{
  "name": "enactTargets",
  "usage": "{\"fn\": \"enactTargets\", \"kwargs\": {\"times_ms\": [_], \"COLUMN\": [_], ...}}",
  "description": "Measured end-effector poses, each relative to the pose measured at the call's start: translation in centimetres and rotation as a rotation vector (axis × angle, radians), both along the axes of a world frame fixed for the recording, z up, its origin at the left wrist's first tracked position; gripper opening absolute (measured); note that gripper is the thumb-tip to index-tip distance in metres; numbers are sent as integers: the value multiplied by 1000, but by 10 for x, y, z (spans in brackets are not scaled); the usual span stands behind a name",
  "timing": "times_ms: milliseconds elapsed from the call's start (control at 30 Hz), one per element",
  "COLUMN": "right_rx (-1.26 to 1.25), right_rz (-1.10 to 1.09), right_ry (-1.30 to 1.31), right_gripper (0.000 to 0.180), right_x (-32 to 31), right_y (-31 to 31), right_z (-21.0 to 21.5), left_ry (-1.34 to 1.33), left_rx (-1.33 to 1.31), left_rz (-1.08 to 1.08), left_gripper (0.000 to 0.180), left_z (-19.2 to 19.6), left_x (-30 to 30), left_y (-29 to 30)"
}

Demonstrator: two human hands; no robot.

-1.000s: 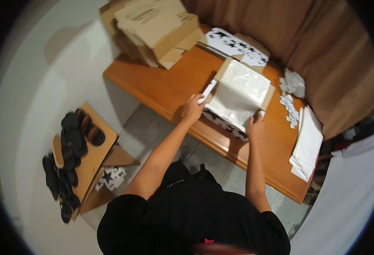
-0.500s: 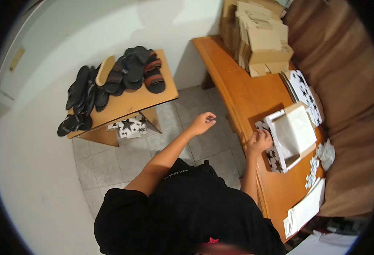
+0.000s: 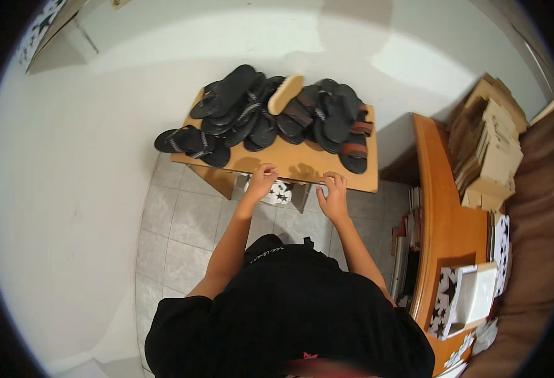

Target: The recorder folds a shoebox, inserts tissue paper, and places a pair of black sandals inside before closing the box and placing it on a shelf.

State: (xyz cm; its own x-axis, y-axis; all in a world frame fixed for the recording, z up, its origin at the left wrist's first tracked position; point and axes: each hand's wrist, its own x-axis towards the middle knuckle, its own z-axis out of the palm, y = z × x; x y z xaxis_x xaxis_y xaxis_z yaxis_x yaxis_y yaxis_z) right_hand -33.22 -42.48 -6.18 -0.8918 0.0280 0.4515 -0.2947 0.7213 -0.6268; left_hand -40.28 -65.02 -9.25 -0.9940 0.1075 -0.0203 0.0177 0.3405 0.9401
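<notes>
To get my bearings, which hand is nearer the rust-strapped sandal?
Right: the right hand is just short of the rust-strapped sandal, slightly left; the left hand is farther left.

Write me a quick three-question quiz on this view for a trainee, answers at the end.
1. True or false: the left hand and the right hand are both empty.
2. Fill in: among the dark sandals on the small table, one piece of footwear stands out as ____ in colour.
3. Where does the open star-patterned box stand?
A) on the floor
B) on the small table
C) on the wooden desk at the right

Key: 1. True. 2. Tan. 3. C.
</notes>
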Motion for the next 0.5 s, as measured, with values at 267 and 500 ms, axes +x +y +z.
{"fn": "enactTargets", "kwargs": {"times_ms": [267, 500], "right_rx": [-12, 22], "right_rz": [99, 297], "right_ry": [-83, -215], "right_gripper": [29, 31], "right_x": [-75, -111], "right_y": [-66, -113], "right_z": [-11, -25], "left_ry": [-174, -253], "left_rx": [-329, 461], "left_rz": [625, 1060], "left_gripper": [50, 62], "left_z": [-37, -93], "left_x": [-49, -122], "left_y": [-99, -204]}}
